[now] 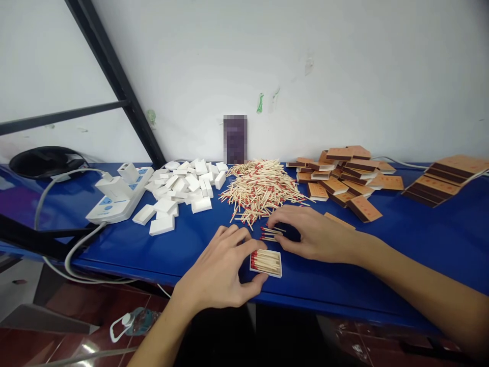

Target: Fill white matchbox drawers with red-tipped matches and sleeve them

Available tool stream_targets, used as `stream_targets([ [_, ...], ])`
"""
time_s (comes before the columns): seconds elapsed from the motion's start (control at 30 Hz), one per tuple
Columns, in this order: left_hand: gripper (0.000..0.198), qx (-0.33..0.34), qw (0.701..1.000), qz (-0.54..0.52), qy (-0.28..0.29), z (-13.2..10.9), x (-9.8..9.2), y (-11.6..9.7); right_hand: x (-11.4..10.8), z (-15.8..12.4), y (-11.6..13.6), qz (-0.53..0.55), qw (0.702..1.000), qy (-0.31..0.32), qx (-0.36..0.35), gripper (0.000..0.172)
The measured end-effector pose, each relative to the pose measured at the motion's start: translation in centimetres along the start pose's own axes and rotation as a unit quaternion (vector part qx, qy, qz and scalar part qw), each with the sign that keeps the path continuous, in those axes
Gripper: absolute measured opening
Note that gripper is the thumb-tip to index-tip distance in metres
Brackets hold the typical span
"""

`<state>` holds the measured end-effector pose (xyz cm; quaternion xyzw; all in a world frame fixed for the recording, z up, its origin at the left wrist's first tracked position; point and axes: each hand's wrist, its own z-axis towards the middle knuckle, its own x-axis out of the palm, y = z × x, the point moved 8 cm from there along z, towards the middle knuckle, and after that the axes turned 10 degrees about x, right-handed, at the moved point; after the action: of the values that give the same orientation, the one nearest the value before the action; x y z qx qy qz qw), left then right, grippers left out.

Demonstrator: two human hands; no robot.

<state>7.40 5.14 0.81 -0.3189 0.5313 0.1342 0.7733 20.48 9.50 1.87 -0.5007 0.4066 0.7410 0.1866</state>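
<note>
left hand (223, 267): clamped on tray (280, 265) | right hand (315, 232): half-curled at matches (269, 234) (grip unclear)

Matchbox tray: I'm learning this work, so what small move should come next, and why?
Probably lay the loose matches at the right hand into the matchbox tray: they lie heads-left, like those inside, and the left hand steadies it.
</note>
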Motion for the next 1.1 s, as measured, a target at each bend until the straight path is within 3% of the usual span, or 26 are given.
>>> stream_targets([
  [0.3, 0.031, 0.006, 1.0, -0.005, -0.014, 0.0, -0.2, 0.0, 0.2, -0.4, 0.7, -0.005, 1.0, 0.005, 0.0, 0.019],
  [0.43, 0.042, -0.001, 1.0, 0.004, -0.023, -0.1, -0.4, 0.0, -0.1, -0.3, 0.7, -0.048, 0.999, -0.009, 0.013, 0.024],
  [0.53, 0.046, -0.013, 0.999, 0.005, -0.039, -0.1, -0.7, 0.0, 0.0, -0.2, 0.2, -0.074, 0.997, -0.003, 0.038, 0.018],
  [0.7, 0.036, -0.033, 0.999, 0.009, -0.03, 0.0, -0.7, 0.1, 0.6, 0.1, -0.8, -0.031, 0.996, 0.037, 0.076, 0.001],
  [0.87, 0.029, -0.033, 0.999, 0.014, -0.029, 0.1, -0.6, 0.1, 0.6, 1.5, -0.7, -0.107, 0.978, 0.127, 0.123, 0.005],
  [1.0, 0.031, -0.036, 0.999, 0.008, -0.03, 0.0, -0.5, 0.2, 0.4, 2.5, 0.7, -0.19, 0.953, 0.207, 0.116, 0.01],
  [1.1, 0.032, -0.032, 0.999, 0.006, -0.032, 0.0, -0.5, 0.2, 0.4, 2.9, 1.1, -0.206, 0.946, 0.226, 0.108, 0.015],
])
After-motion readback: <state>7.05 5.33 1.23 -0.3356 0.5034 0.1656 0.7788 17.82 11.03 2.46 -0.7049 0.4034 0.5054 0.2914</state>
